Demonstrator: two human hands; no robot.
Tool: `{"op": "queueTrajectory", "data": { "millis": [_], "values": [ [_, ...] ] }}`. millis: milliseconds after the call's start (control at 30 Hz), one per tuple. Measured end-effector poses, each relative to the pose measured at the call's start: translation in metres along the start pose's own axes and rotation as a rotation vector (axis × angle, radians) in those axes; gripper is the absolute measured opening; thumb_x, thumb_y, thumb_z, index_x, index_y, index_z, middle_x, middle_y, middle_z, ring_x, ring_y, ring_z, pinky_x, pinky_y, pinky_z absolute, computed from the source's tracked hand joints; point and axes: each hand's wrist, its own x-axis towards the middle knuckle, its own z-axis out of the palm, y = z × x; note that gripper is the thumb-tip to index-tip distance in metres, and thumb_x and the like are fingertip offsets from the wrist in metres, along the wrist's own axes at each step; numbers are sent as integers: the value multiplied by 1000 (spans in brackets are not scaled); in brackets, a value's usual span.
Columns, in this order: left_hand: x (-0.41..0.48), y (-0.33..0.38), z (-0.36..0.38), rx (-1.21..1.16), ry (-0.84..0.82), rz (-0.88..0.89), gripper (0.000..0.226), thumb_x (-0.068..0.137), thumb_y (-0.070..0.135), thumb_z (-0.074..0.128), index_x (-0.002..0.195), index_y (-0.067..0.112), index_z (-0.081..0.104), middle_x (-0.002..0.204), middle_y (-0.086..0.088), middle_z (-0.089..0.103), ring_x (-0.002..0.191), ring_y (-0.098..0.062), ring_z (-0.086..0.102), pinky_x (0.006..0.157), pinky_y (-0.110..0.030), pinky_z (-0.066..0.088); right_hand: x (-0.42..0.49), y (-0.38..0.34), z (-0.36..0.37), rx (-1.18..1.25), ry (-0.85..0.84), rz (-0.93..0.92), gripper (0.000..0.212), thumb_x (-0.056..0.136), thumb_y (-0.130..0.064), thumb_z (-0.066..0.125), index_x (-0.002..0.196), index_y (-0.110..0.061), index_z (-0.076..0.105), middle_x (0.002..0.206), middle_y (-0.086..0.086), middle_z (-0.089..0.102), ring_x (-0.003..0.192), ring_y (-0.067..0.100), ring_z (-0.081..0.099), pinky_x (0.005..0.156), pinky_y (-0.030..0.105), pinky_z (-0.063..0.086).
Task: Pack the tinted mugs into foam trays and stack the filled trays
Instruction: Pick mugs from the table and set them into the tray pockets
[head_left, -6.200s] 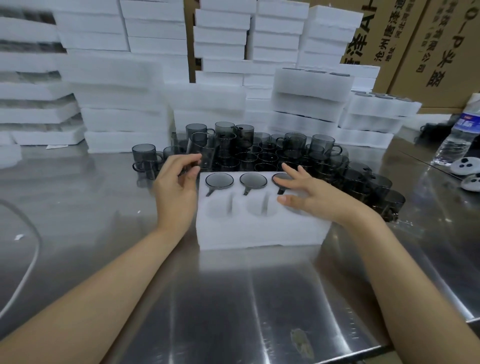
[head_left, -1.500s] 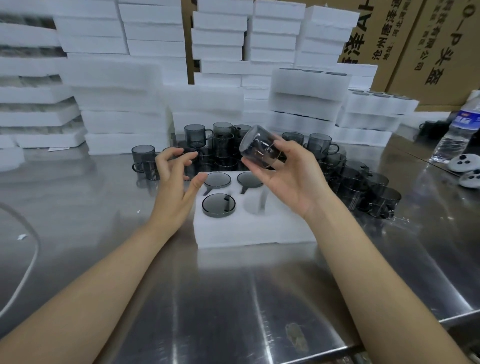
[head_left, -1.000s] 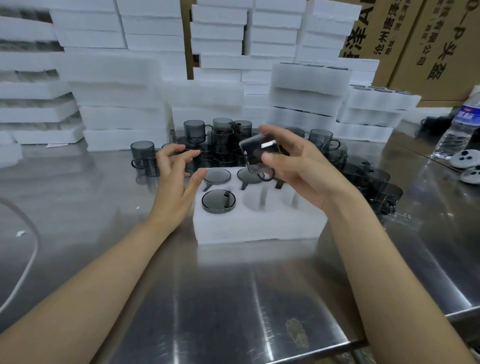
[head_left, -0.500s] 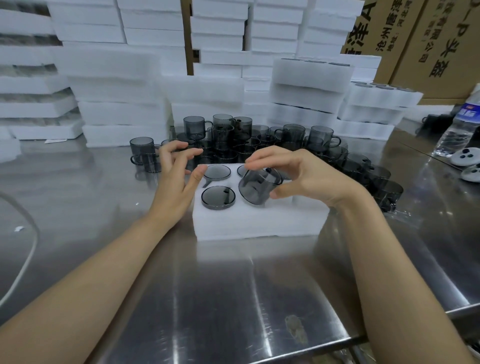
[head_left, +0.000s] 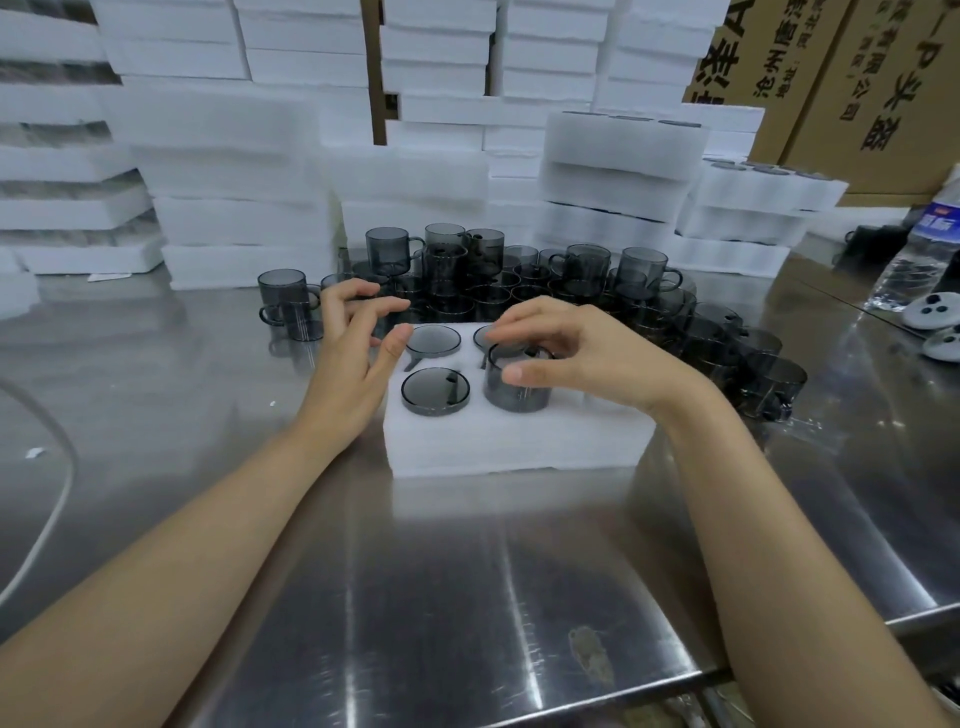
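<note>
Right hand pinches a tinted mug half-sunk in the foam tray — left hand loose-fingered, empty, alongside.

Forearms bare, reaching forward from lower corners, converging. Left hand edge-on, palm facing right, fingers loosely curled, thumb stretched rightward, holding nothing. Right hand arched palm-down, wrist raised, fingertips and thumb pinching mug at rim.
</note>
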Motion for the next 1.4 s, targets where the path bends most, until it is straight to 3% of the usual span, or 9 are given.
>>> {"op": "queueTrajectory", "data": {
  "millis": [100, 200, 467, 567, 700, 800, 933, 1133, 1400],
  "values": [
    [0, 0, 0, 5, -3, 7, 22, 99, 17, 53, 119, 10, 60, 128, 2, 30, 112, -7, 42, 88, -4, 36, -1, 0, 2, -64, -27, 16, 37, 70, -34, 80, 106, -32, 71, 105, -14, 59, 90, -8, 57, 78, 6, 38],
    [-1, -1, 0, 5, -5, 9, 22, 99, 16, 53, 119, 10, 60, 127, 2, 30, 111, -3, 42, 87, -4, 37, -1, 1, 4, -157, -65, 76, 48, 60, -48, 77, 107, -37, 71, 109, -8, 59, 99, 2, 53, 85, 17, 40],
    [-2, -1, 1, -11, -11, 6, 19, 99, 18, 52, 115, 13, 62, 127, 3, 30, 112, 12, 38, 87, -3, 36, -1, 1, 3, -207, -121, 120, 36, 73, -37, 78, 108, -35, 71, 104, -5, 51, 94, -1, 50, 82, 4, 36],
    [-1, -1, 0, -15, -24, -5, 18, 100, 19, 51, 114, 14, 62, 127, 3, 30, 112, 14, 38, 87, -3, 35, -1, 10, -5, -51, 175, 93, 21, 88, -37, 65, 105, -27, 73, 107, -6, 60, 95, 1, 60, 87, 14, 44],
    [-2, 1, -1, -10, -31, -19, 18, 100, 19, 50, 113, 13, 63, 127, 3, 30, 111, 15, 37, 88, -2, 35, -1, 34, -19, -250, 677, 164, 40, 101, -29, 44, 104, 5, 64, 106, 12, 63, 99, 22, 57, 75, 19, 35],
    [-2, 3, -1, -12, -39, -21, 20, 101, 17, 49, 112, 10, 63, 127, 1, 31, 110, 14, 37, 90, -2, 33, 2, 47, -17, -215, 629, 207, 48, 104, -33, 33, 114, 6, 58, 118, 17, 61, 107, 28, 55, 84, 26, 36],
    [-2, 5, -1, -7, -43, -30, 21, 101, 16, 48, 112, 8, 64, 127, 0, 31, 111, 14, 37, 92, -1, 30, 5, 58, -16, -67, 510, 302, 59, 100, -56, 25, 145, -22, 42, 148, -3, 44, 136, 15, 38, 100, 22, 25],
    [-2, 5, -2, 1, -54, -33, 22, 102, 15, 46, 111, 8, 65, 127, 0, 33, 111, 17, 36, 96, -3, 28, 8, 65, -18, -58, 428, 340, 62, 96, -64, 22, 146, -30, 37, 150, -6, 41, 138, 14, 33, 100, 24, 21],
    [-2, 7, -3, 2, -68, -39, 23, 102, 14, 44, 109, 9, 65, 127, 0, 34, 113, 14, 37, 98, -2, 24, 8, 64, -18, -194, 460, 258, 52, 103, -47, 26, 141, -18, 46, 145, 1, 47, 136, 17, 38, 98, 20, 23]
  ]
}}
